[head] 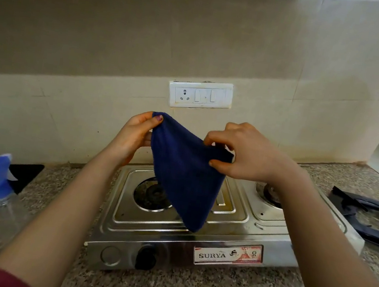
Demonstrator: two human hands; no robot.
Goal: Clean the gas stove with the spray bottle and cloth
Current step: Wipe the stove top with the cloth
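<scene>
1. Progress, as a judgement: the task looks early to midway. The black pan supports [369,219] are off and lie on the counter beyond the right hand [243,154], so the stove top is bared for wiping; the spray bottle [0,198] stands unheld, below and outside the left hand [135,135]; whether the surface has been sprayed cannot be told.
2. What is left: no wiping contact now, since the cloth [183,174] hangs in the air between the two hands, above the gas stove [175,244]; brownish marks show on the steel beneath the cloth's lower tip, so the wipe itself seems undone, or at least unfinished.
3. Hands: the left pinches one upper corner of the cloth, thumb on top; the right pinches the opposite corner with curled fingers; together they stretch the top edge taut.
4. The cloth: dark blue, soft and towel-like, hanging to a point; it appears doubled over; dry or damp, cannot tell.
5. The stove: stainless, two burners, directly below both hands; one black knob [146,257] on its front panel.
</scene>
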